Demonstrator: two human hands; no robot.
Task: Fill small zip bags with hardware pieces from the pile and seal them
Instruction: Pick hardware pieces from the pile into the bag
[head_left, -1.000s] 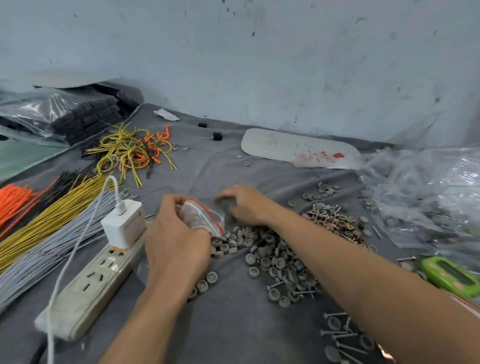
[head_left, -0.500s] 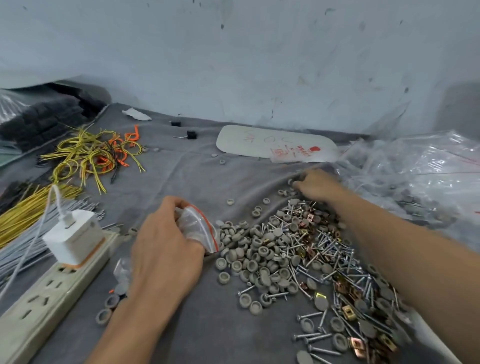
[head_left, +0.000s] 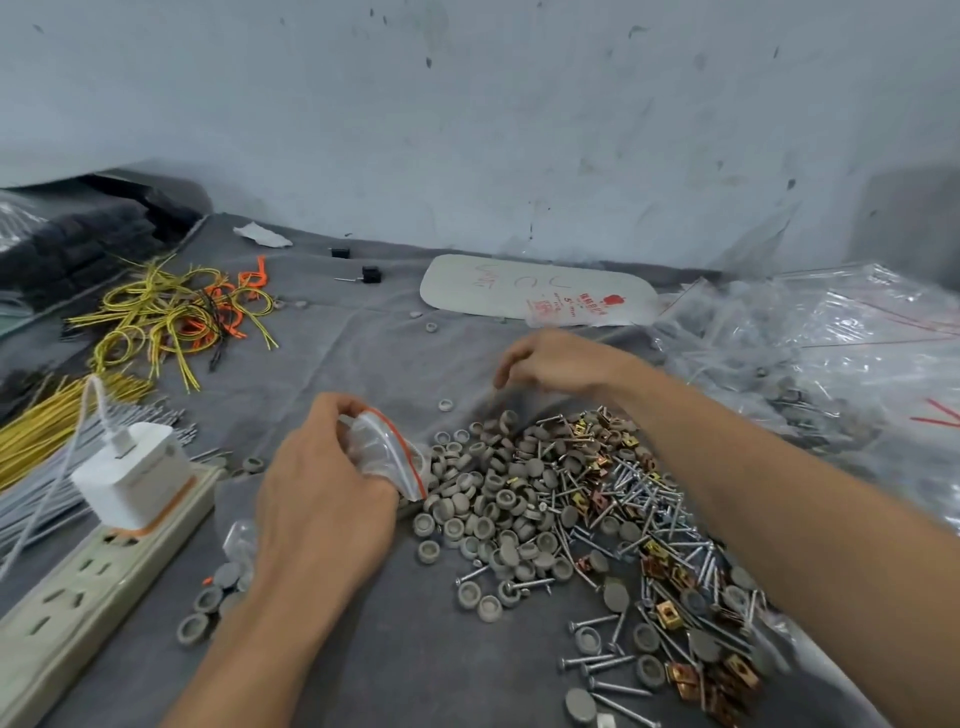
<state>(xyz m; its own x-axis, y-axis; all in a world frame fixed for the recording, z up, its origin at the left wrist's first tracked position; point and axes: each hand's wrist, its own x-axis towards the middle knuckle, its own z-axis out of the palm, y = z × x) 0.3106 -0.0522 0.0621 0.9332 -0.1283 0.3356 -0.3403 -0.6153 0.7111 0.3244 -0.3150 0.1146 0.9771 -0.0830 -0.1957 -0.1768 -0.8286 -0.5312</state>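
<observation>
While the left hand (head_left: 322, 499) keeps its grip on the small zip bag (head_left: 387, 457), the right hand (head_left: 561, 364) has changed its place. Half a second ago it was reaching to the far right end of the pile (head_left: 571, 509), near the heap of clear plastic bags (head_left: 831, 353). Now it has come back toward the middle and hangs over the far edge of the pile, its fingers curled downward.

Whether it pinches a piece I cannot tell, because the fingertips are blurred and turned away from the camera. The left hand's fingers and thumb are wrapped around the bag, and the red zip strip faces the pile. The mouth seems to stand open, just beside the grey round caps (head_left: 483, 499) at the pile's left edge.

My judgement is that the right hand is returning from a pick and that the next step is to drop the piece into the bag. The bag is not yet sealed. Screws (head_left: 639, 499) and brass clips (head_left: 670, 613) lie mixed with the caps, so a wrong piece could come along.
</observation>
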